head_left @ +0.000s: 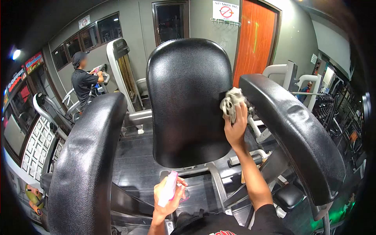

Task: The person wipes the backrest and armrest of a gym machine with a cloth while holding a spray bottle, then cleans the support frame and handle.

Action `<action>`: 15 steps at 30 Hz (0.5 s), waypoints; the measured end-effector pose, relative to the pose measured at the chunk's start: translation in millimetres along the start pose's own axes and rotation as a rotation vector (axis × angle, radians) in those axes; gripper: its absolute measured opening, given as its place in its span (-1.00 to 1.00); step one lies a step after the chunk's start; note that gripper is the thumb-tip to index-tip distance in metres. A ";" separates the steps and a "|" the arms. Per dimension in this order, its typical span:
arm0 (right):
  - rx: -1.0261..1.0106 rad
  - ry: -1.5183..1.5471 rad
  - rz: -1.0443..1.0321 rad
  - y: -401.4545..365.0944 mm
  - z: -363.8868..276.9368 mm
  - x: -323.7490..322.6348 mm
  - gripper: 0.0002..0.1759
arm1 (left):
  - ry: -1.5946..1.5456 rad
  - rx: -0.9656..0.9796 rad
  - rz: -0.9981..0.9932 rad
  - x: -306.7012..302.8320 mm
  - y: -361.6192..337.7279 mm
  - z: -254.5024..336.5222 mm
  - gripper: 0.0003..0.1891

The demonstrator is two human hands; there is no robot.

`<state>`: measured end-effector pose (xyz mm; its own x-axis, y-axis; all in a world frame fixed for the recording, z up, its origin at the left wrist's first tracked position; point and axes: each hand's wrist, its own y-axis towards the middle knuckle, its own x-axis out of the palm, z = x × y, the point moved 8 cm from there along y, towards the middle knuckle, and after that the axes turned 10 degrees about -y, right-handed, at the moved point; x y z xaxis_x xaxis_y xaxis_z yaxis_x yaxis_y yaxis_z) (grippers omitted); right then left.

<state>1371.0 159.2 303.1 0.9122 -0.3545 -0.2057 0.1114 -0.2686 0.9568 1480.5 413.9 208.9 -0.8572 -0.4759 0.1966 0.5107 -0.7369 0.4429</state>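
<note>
A crumpled, light patterned cloth (pixel 234 100) is bunched in my right hand (pixel 237 127), at the right edge of a black padded backrest (pixel 190 90). My left hand (pixel 166 196) grips a pink and white spray bottle (pixel 169 188) low in front of me, below the backrest's lower edge. The bottle's lower part is mostly hidden by the hand. Black padded arms of the machine flank me: the left pad (pixel 84 156) and the right pad (pixel 293 125). The right pad's inner end lies close to the cloth.
At the left, a person (pixel 83 80) in black stands by another machine, hands on its handle. A weight-stack tower (pixel 123 70) rises behind the left pad. Metal frame bars (pixel 217 184) run below the backrest. Dumbbell racks (pixel 327 107) stand at the far right, beyond an orange door (pixel 255 39).
</note>
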 end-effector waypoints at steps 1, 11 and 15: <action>-0.010 -0.016 0.012 5.3 -2.1 -1.1 -0.41 | 0.009 0.009 -0.011 1.1 0.4 1.4 -0.87; -0.241 -0.167 0.163 167.1 -66.6 27.9 -0.62 | 0.035 0.015 0.026 -5.8 -6.7 -1.5 -0.87; -0.391 -0.087 0.083 175.9 -123.9 55.7 -0.76 | 0.036 0.013 0.025 -3.1 -4.8 -1.5 -0.88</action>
<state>1490.2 203.2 485.5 0.8894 -0.4397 -0.1254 0.1959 0.1186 0.9734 1480.8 418.3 204.9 -0.8409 -0.5115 0.1764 0.5311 -0.7179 0.4500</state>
